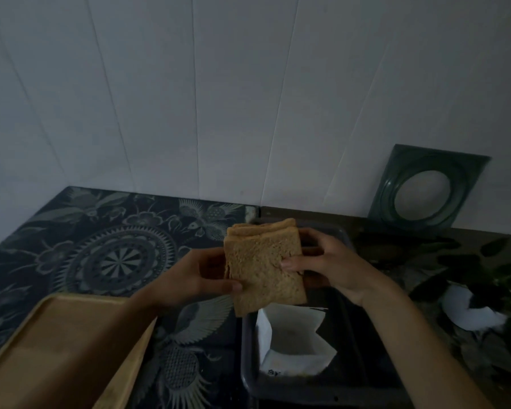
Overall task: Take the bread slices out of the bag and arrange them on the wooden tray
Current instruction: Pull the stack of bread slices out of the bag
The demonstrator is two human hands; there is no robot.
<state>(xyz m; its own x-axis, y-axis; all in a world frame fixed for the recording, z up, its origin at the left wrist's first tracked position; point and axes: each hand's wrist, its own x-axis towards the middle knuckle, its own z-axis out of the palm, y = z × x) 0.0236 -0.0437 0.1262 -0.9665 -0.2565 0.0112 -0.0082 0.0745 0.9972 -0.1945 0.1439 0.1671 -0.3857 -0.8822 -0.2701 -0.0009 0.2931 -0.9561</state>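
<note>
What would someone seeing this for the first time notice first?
Most striking is the stack of bread slices held up in mid-frame between the left hand and right hand, above a dark baking tray. In that tray sits an open white paper bag, which looks empty. At lower left lies the wooden tray, with no bread visible on it, on a dark patterned cloth.

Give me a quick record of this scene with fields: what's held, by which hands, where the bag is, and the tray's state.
held: stack of bread slices, upright in the air
hands: left hand and right hand, one on each side
bag: white bag, open, on the dark baking tray
wooden tray: lower left, no bread visible on it
</note>
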